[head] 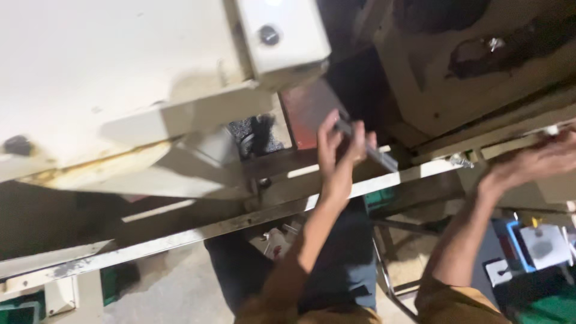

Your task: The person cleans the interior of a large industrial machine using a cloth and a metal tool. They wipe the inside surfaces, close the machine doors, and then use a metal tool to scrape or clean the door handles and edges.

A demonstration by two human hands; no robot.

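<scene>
At frame centre our left hand (337, 157) clenches a grey metal bar (373, 151) by its upper end. It looks stiff, thin, light; gripping mid-length seems steadier. Our right hand (528, 163), blurred at right, presses the frame rail (420, 173); its fingers' state we cannot tell.

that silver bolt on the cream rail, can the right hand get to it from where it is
Probably yes: the bolt sits exposed on the cream rail, just beside the right hand, with nothing visible between them.

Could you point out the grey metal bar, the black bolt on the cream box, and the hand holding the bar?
Grey metal bar (375, 155), head view, on its middle.
Black bolt (269, 35), head view, on its head.
Left hand (339, 153), head view, on the middle of the hand.
</scene>
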